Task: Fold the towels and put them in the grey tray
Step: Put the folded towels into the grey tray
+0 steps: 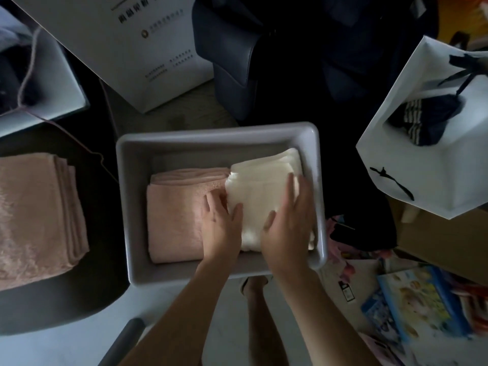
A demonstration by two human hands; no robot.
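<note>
A dark, rounded, matte seat surface [52, 299] is seen at the left, and on it a folded pink terry towel [34, 217] with a nubby pile and layered edges is laid, well apart from the tray. A large white cardboard box printed with small grey text [137, 48] is stood at the top, its corner near the tray's far rim. A white paper gift bag with dark ribbon handles [422, 159] is leaned at the right, with a dark striped fabric item [425, 120] held in its opening. The grey rectangular plastic tray with rounded corners and a smooth rim [211, 136] is placed in the middle. Within it, a second folded pink towel [174, 220] is laid flat against the left wall, and a folded white towel of soft, thick cloth [261, 191] is set against the right wall, its left edge overlapping the pink one. The right hand [290, 220] is laid flat on the white towel with fingers straight, near the tray's right wall. The left hand [220, 223] is placed at the seam between the two towels, fingers slightly bent and tucked along the white towel's left edge. A colourful flat printed box [412, 305] is seen on the floor at the lower right.
</note>
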